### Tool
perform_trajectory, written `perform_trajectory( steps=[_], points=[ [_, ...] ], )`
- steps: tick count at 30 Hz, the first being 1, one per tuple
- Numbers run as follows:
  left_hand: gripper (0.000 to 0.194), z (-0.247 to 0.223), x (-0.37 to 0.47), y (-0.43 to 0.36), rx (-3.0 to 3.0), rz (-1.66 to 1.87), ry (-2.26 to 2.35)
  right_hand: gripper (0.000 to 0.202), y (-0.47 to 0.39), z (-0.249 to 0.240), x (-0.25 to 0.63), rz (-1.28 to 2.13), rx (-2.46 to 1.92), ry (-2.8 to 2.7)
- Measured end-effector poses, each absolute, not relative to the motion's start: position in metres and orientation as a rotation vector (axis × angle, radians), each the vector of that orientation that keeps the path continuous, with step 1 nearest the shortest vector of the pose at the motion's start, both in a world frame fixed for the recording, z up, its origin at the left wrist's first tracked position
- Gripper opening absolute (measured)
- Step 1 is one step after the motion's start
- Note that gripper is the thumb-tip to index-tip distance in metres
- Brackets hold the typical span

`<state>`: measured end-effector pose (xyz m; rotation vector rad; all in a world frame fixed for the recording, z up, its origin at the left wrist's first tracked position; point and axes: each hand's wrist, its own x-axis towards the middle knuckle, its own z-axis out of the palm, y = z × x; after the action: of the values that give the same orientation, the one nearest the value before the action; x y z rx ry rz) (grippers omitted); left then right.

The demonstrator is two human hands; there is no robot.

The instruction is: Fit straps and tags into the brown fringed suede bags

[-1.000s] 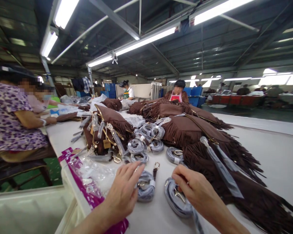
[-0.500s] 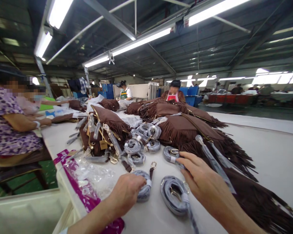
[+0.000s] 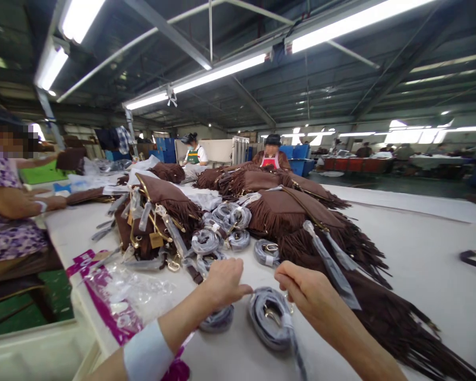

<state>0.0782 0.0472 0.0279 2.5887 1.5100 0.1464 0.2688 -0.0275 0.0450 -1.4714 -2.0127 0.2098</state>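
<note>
My left hand [image 3: 224, 283] is above a wrapped strap coil [image 3: 218, 319], which it partly covers. Its fingers are curled and its thumb points right; anything inside them is hidden. My right hand [image 3: 311, 291] has its fingers bent together, and I cannot make out what they hold. Below and between the hands lies a larger coil of strap [image 3: 269, 338] in clear film, bound with a white band, metal clips at its middle. Just beyond the right hand rests a smaller wrapped coil [image 3: 266, 254] with a gold clip.
Brown fringed bags [image 3: 280, 209] are heaped across the white table [image 3: 420, 243]. More bags with metal trim [image 3: 158, 211] and several coiled straps [image 3: 206, 242] sit at centre left. Clear plastic [image 3: 130, 296] covers a purple bag. A co-worker [image 3: 11, 201] sits at the left; others are farther back.
My left hand has lifted from its coil and moved up. My right hand has drawn back toward me from the small coil, its fingers now curled. The view has shifted right.
</note>
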Motion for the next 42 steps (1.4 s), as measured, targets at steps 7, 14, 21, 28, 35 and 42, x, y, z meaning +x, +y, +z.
perform_trajectory(
  steps=[7,14,21,28,35,42],
  points=[
    [0.022,-0.006,0.070,0.078,2.394,0.296,1.516,0.029,-0.020,0.035,0.272,0.165,-1.424,-1.938],
    [0.016,-0.007,0.072,0.075,2.091,0.658,1.194,0.026,-0.014,0.018,0.258,-0.108,-1.379,-1.873],
    [0.028,-0.006,0.080,0.060,1.772,0.926,0.957,0.028,-0.013,0.004,0.246,-0.457,-1.344,-1.938],
    [0.039,-0.001,0.085,0.046,1.935,0.960,1.008,0.031,-0.010,-0.008,0.234,-0.493,-1.412,-1.890],
    [0.024,0.011,0.086,0.034,2.056,0.836,0.860,0.039,-0.007,-0.008,0.236,-0.385,-1.397,-1.852],
    [0.025,0.020,0.079,0.041,2.464,0.931,0.895,0.020,-0.012,0.009,0.239,-0.191,-1.354,-1.791]
  ],
)
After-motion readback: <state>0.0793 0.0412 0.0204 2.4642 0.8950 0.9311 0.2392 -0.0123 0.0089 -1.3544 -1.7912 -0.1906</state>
